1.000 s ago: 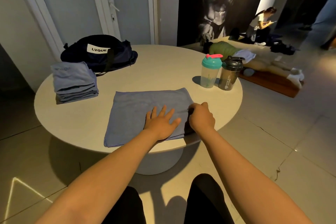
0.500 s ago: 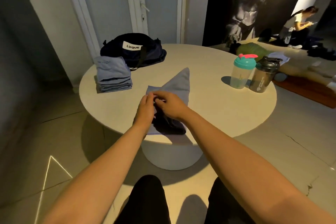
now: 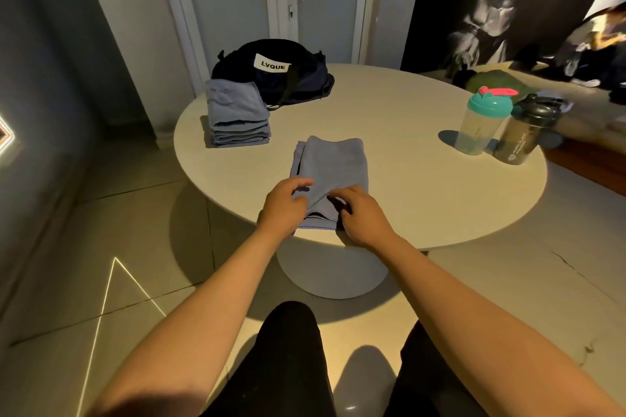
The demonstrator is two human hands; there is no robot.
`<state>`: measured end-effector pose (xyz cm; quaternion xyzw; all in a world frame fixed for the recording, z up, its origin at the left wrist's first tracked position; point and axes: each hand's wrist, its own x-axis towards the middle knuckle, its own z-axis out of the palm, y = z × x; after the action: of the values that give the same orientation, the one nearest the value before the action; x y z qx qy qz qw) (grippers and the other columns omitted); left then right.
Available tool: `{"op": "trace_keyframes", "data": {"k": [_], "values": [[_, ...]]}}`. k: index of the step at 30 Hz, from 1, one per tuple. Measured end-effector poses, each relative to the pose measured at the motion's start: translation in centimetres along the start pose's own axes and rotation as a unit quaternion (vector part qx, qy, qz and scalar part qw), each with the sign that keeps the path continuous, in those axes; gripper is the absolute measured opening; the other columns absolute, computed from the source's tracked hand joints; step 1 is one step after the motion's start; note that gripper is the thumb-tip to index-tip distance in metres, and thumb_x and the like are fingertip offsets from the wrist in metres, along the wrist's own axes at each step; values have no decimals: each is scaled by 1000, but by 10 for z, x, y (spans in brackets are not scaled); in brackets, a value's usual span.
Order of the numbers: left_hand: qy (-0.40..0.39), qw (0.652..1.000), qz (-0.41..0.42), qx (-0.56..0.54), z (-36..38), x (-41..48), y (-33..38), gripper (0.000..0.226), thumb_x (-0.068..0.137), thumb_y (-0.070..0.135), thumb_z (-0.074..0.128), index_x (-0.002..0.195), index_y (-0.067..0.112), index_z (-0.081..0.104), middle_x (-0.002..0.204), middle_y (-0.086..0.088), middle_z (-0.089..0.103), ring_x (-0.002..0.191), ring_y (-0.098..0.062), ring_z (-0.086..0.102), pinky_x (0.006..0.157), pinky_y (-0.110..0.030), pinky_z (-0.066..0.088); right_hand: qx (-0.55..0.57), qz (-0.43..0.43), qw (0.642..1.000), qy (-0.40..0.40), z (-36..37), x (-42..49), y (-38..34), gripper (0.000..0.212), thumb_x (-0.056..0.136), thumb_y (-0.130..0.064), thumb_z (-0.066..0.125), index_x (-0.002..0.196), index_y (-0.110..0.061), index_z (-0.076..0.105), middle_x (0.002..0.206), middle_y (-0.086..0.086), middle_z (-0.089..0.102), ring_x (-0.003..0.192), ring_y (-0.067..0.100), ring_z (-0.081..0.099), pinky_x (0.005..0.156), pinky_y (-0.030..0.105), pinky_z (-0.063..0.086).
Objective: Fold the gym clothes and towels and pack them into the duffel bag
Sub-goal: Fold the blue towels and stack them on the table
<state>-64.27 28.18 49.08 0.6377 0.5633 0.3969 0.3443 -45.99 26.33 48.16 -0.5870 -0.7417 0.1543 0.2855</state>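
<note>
Gym setting: muscular-torso wall mural [image 3: 487,0]; teal-lidded shaker [image 3: 485,125] and black shaker [image 3: 525,134] at the tabletop's [image 3: 406,152] right edge; tiled floor [image 3: 101,230].

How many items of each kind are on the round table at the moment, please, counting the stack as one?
Duffel bag: 1
Shakers: 2, the teal-lidded shaker and the dark shaker
Stack of folded towels: 1
Towel being folded: 1
Total: 5
</note>
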Motion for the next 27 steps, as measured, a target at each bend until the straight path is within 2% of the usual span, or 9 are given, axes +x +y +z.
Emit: {"op": "trace_keyframes", "data": {"k": [5,10,12,15,17,19,22,24,27], "values": [[38,999,24,-16,1,-10,-4,38,94,9,50,104,44,63,135,7,59,129,-14,53,107,-39,44,10,-30,998,49,3,-10,6,38,90,-1,50,121,-13,70,121,8,67,108,26,60,93,30,47],[58,997,42,-18,6,-19,-12,31,96,10,53,107,36,66,136,7,56,130,-13,51,107,-36,44,-67,-113,991,28,9,-18,4,31,93,-34,54,118,-27,70,105,-4,65,97,15,52,89,29,37],[64,997,45,-15,6,-19,-14,33,96,8,53,106,36,67,137,6,55,129,-13,51,108,-37,44,-53,-124,990,47,9,-18,9,27,94,-28,57,115,-25,72,98,-4,64,94,16,52,84,27,35],[82,995,48,-24,7,-17,-15,39,95,7,52,102,43,65,135,7,56,124,-14,56,108,-40,46,-22,-123,988,88,9,-18,13,31,89,-13,55,113,-19,74,94,1,62,91,20,53,79,30,41],[87,994,53,-31,9,-18,-14,38,96,4,52,102,39,66,134,6,56,117,-11,60,105,-36,48,8,-112,989,100,7,-18,11,31,90,-14,53,111,-17,74,95,1,62,90,20,54,80,32,45],[88,993,67,-33,10,-19,-13,36,96,0,52,104,31,69,134,4,57,107,-7,64,99,-25,50,24,-102,991,81,6,-18,10,31,91,-20,50,108,-18,75,94,-1,64,88,16,54,80,33,46],[87,993,74,-18,11,-21,-15,33,94,-2,54,105,23,71,136,2,55,110,-10,63,95,-17,48,3,-118,993,25,7,-20,10,36,90,-32,46,107,-25,77,85,-6,60,81,10,46,77,31,38],[92,992,83,35,13,-20,-20,31,93,-1,55,109,19,73,140,0,52,121,-16,56,99,-22,44,-3,-127,992,21,7,-21,9,33,90,-32,50,107,-28,78,82,-8,58,81,9,44,78,31,36],[104,981,72,150,22,-14,-24,31,94,7,55,116,20,72,150,0,45,134,-23,36,112,-39,35,14,-110,993,30,5,-22,7,31,89,-32,52,105,-29,79,79,-6,60,79,9,45,78,31,36]]}}
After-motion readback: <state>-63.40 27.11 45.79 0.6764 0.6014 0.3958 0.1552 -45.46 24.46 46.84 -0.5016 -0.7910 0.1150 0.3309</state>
